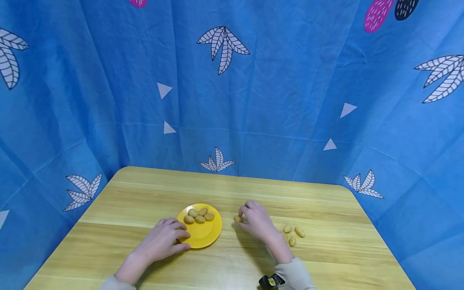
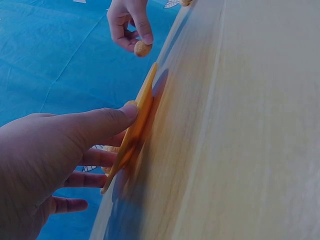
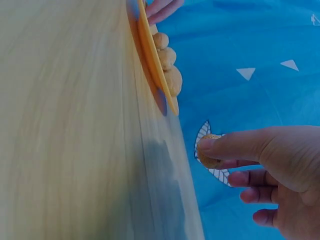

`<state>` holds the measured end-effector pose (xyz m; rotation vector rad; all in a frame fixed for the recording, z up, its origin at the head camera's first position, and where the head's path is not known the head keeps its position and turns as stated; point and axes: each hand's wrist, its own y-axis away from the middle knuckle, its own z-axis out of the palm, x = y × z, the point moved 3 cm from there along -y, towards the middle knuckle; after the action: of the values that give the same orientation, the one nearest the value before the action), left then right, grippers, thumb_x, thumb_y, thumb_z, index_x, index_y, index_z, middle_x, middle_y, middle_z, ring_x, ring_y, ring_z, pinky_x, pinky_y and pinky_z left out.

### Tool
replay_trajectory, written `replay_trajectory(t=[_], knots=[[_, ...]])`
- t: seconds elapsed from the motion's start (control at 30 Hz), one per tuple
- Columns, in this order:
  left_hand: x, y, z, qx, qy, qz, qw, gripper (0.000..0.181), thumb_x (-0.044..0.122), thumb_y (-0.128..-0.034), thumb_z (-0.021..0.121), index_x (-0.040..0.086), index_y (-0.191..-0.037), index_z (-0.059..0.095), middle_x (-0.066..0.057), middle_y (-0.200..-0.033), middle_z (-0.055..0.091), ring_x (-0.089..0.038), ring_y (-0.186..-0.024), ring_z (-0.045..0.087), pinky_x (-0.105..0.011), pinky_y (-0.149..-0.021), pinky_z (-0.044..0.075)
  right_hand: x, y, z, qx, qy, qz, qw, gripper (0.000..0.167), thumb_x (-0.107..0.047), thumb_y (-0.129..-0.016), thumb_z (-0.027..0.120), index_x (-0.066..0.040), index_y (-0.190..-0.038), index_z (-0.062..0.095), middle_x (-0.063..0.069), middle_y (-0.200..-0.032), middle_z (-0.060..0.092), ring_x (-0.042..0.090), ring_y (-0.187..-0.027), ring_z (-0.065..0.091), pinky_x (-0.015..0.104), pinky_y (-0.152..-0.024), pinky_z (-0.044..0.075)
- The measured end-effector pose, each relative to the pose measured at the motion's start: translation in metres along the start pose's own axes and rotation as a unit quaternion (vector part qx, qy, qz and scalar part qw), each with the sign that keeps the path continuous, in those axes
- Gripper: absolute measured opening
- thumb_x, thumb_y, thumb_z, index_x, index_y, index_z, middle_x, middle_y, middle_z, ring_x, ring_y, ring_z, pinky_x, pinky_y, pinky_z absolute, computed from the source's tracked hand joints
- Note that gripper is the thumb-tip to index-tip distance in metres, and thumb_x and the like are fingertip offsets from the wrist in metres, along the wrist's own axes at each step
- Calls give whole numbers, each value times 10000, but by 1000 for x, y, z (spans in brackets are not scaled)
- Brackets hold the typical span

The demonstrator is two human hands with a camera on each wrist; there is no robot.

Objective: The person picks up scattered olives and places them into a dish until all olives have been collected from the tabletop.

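Note:
A round yellow plate (image 1: 200, 237) lies on the table with several small tan oval pieces (image 1: 199, 219), like little potatoes or nuts, toward its far side. My left hand (image 1: 164, 240) holds the plate by its left rim; in the left wrist view the thumb (image 2: 129, 111) lies on the edge and the fingers reach to the other side. To the right of the plate, my right hand (image 1: 256, 219) pinches one tan oval piece (image 3: 210, 151) between thumb and fingertips, apart from the plate. The other fingers of that hand are loosely bent.
Several more oval pieces (image 1: 292, 241) lie on the wooden table (image 1: 348, 257) near the right forearm, one partly hidden by it. A black watch-like device (image 1: 272, 281) is at the right cuff. Blue patterned cloth (image 1: 253, 100) hangs behind and beside the table.

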<state>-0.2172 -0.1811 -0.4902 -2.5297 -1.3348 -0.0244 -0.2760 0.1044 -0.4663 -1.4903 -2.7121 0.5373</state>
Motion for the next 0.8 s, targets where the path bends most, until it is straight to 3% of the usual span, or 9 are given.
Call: replay_trajectory(t=[0.8], knots=[[0,0,1,-7,-32,1,10000,317,482,-820,718,233,-1011,761,36,-1094,700,-197,-1068,571,-482,-939,452,-30,-19,3,-143,-88,-78,9998,226,-297,-791,800,-164,-905,658,-28,-929,569,154,-887,494,329,-792,461]])
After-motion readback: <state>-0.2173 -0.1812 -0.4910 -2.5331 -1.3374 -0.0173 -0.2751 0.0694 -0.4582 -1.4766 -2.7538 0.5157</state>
